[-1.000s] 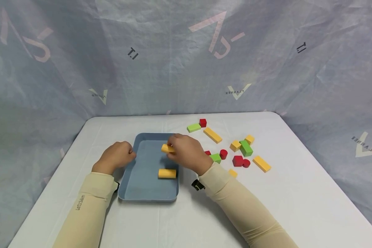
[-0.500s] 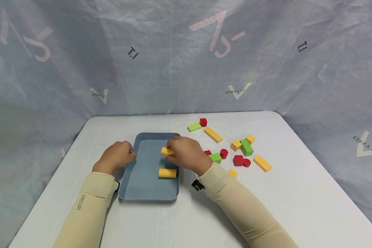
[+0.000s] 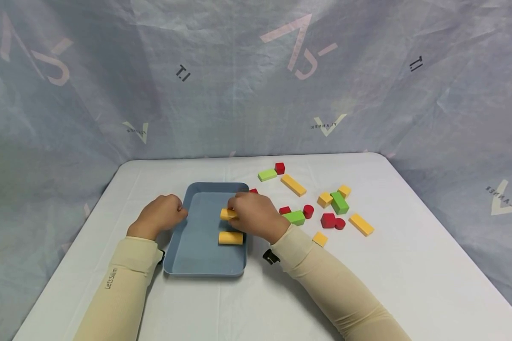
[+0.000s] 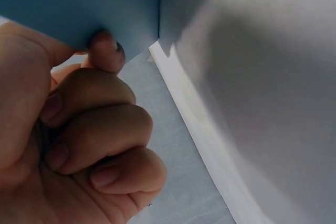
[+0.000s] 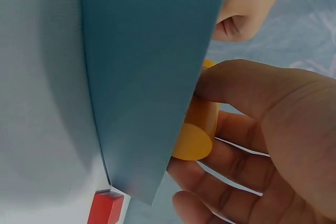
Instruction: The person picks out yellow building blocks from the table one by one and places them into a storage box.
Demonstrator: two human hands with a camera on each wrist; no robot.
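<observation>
A shallow blue-grey tray rests on the white table. At its left wall is my left hand, with thumb and forefinger pinching the rim and the other fingers curled into the palm. Over the tray's right side, my right hand holds a yellow cylinder block between thumb and fingers; the block's rounded end shows in the right wrist view, and the tray wall hides part of it. A second yellow cylinder block lies in the tray, just nearer to me than the held one.
Right of the tray, red, green and yellow blocks are scattered: a green block, a red hexagonal block, long yellow bars and others. A red block sits close by the tray's far right corner. A grey printed cloth hangs behind the table.
My right hand has come slightly nearer to me with the yellow cylinder block, closer to the one lying in the tray. A red block behind the hand now shows. The left hand stays put.
</observation>
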